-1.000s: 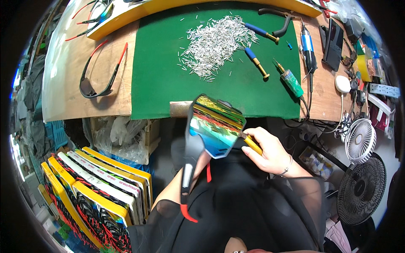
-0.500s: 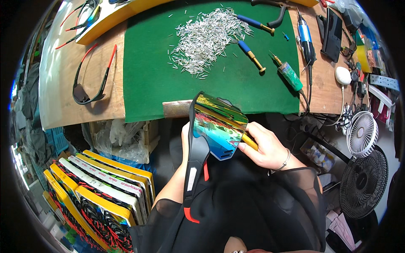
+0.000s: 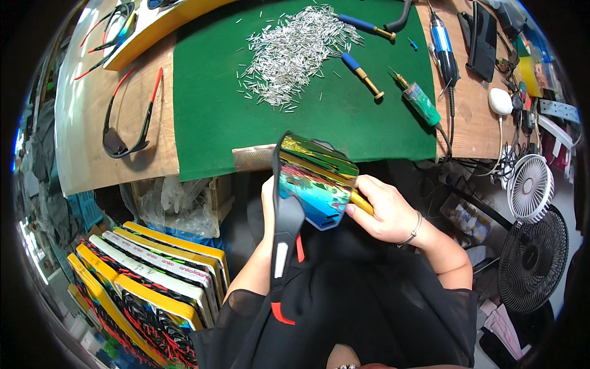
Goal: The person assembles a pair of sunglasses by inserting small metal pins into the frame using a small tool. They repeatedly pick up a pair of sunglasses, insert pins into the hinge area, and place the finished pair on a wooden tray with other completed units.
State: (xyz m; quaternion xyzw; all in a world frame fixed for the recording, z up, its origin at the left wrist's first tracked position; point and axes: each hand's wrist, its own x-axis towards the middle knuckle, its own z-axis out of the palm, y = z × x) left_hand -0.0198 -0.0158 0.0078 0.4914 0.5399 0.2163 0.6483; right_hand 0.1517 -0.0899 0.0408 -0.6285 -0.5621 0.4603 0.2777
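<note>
Large wraparound sunglasses (image 3: 314, 184) with a mirrored rainbow lens and a black frame are held up before the bench edge. One black temple arm with a red tip hangs down toward my lap. My left hand (image 3: 268, 200) is closed on the glasses from behind, its fingers mostly hidden by the frame. At the lens's right edge, my right hand (image 3: 386, 212) is closed round a yellow handle (image 3: 362, 202). The far end of that handle is hidden behind the lens, so its kind does not show. A brownish strip (image 3: 252, 158) lies on the mat's front edge, just left of the lens.
A heap of short silvery pins (image 3: 295, 55) covers part of the green mat (image 3: 215, 123). Blue-handled drivers (image 3: 362, 75), a green-handled corded tool (image 3: 421, 103) and a blue corded tool (image 3: 444, 52) lie right. Other sunglasses (image 3: 117, 144) rest left; filled yellow-edged racks (image 3: 153, 289) stand below. Fans (image 3: 533, 258) stand right.
The view has shifted slightly, so the bench things sit a little farther left and up. Both hands keep their hold on the sunglasses and the yellow handle. The right forearm shows more below the sleeve.
</note>
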